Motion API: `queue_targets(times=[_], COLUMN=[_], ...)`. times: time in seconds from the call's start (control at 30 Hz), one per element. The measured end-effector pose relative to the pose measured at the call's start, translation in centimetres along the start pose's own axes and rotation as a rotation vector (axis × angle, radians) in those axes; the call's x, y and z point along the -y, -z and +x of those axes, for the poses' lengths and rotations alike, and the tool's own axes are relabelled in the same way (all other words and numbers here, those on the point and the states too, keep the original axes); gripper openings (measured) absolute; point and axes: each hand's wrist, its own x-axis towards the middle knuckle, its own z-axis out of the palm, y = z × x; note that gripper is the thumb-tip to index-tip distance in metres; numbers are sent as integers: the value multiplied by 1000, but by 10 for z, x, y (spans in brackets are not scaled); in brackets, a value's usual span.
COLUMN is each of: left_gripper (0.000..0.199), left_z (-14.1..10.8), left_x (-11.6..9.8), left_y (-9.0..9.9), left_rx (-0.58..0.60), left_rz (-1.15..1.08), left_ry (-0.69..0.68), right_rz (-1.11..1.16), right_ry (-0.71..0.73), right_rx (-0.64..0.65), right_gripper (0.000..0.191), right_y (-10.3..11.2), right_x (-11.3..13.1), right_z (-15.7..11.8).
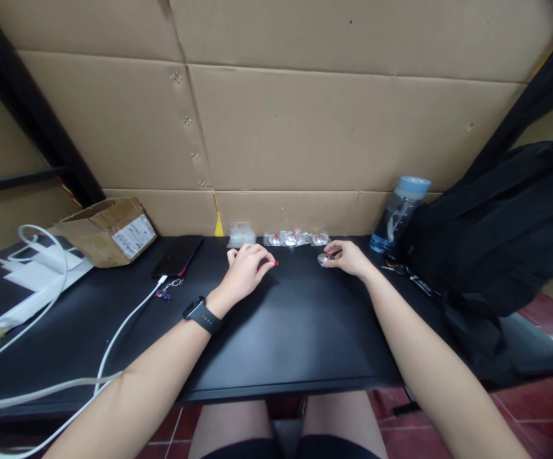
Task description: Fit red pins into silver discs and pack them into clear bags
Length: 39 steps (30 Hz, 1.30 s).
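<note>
Above the black table, my left hand point(246, 268) pinches a small red piece point(275, 263) between thumb and fingertips; its exact kind is too small to make out. A dark watch is on that wrist. My right hand point(346, 256) is closed on a round, shiny metal disc point(324, 259), held by its edge just over the table. Behind the hands, against the cardboard, lie several similar silver discs point(292, 238) with red marks, in clear plastic wrapping. Left of them is a small stack of clear plastic bags point(241, 234).
An open cardboard box point(109, 233), a dark phone point(177, 256) and white cables point(128, 322) lie on the left. A blue-lidded water bottle point(399, 213), keys point(394, 266) and a black backpack point(501, 223) occupy the right. A cardboard wall point(305, 134) closes off the back.
</note>
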Motion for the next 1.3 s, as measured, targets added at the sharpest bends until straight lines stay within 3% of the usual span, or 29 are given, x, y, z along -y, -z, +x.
queue_targets(times=[0.27,0.4,0.57,0.7,0.9,1.07,1.3], left_gripper=[14,15,15,15,15,12,11], left_z=[-1,0,1,1,0,-3,-10], left_x=[-3,-8,-11,-14,-23,-30,-39], left_y=[0,1,0,0,4,10,16], left_rx=[8,10,-19,-9,-18,-72,-262], left_rz=[-49,-136,-283,-397,-432,-286,15], left_ry=[23,108,137,98,71,66,-98], right_rz=[32,258,504,577,625,636,871], right_ry=[33,210,388,437,423,415,187], right_rx=[-74,-62,14,12,12,-4,84], right_gripper=[32,35,41,36,35,36,36], right_y=[1,-9,-42,-60,-59,-62,-66], right_x=[9,43,95,112,113,115,119], right_z=[-2,-15,-42,-54,-58,-60,-63])
